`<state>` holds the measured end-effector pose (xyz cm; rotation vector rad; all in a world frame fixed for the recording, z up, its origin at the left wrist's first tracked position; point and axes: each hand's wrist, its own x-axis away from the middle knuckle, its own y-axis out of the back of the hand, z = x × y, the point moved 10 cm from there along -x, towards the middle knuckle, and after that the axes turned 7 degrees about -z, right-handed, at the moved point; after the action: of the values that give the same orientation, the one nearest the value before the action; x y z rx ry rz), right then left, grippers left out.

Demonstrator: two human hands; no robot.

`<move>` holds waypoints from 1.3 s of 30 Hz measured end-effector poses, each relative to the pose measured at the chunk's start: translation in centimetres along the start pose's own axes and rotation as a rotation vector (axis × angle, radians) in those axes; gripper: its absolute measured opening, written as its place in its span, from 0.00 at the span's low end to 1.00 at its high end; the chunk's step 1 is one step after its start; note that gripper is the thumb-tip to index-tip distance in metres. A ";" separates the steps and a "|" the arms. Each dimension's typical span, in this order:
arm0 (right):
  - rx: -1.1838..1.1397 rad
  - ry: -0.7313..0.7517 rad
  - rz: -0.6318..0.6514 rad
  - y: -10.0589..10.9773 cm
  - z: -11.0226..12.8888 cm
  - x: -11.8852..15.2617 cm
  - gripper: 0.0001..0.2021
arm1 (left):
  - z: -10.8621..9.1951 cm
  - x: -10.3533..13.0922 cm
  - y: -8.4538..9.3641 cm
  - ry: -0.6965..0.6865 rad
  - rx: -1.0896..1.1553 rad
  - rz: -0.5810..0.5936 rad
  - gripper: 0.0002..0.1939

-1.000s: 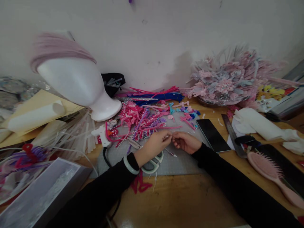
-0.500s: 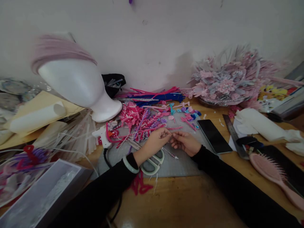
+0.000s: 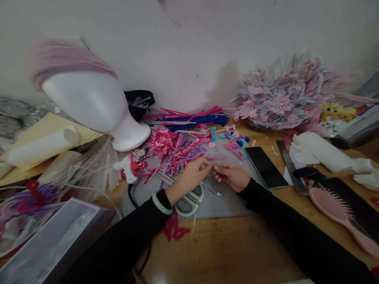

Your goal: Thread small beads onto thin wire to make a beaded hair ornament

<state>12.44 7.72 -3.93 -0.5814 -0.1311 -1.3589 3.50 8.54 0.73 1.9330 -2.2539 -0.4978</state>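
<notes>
My left hand (image 3: pixel 195 173) and my right hand (image 3: pixel 232 175) meet fingertip to fingertip over the grey mat (image 3: pixel 233 205). Both are pinched closed; whatever sits between the fingers is too small to make out. Under my left wrist lie scissors (image 3: pixel 189 205) with pale green handles. A thin beaded strand (image 3: pixel 211 189) rests on the mat just below the fingertips. Behind the hands is a heap of pink and purple pipe-cleaner pieces (image 3: pixel 162 144). A white glue gun (image 3: pixel 127 169) lies left of my left hand.
On the left stand a white mannequin head (image 3: pixel 89 102) and a lidless box (image 3: pixel 56 240). To the right lie a phone (image 3: pixel 265 167), a metal ruler (image 3: pixel 291 167) and a pink hairbrush (image 3: pixel 331 205). A pink and grey flower headpiece (image 3: pixel 278 98) sits at the back right.
The whole view has shifted slightly, with the scene a little further left and up. My fingertips stay together in nearly the same pinch.
</notes>
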 end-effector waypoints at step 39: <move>-0.052 -0.031 -0.122 1.1 0.3 0.1 0.05 | -0.1 0.0 -0.3 -0.006 0.003 0.035 0.04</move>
<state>13.54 7.87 -3.98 -0.6468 -0.1586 -1.4759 3.77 8.45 0.74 1.8928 -2.2885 -0.4971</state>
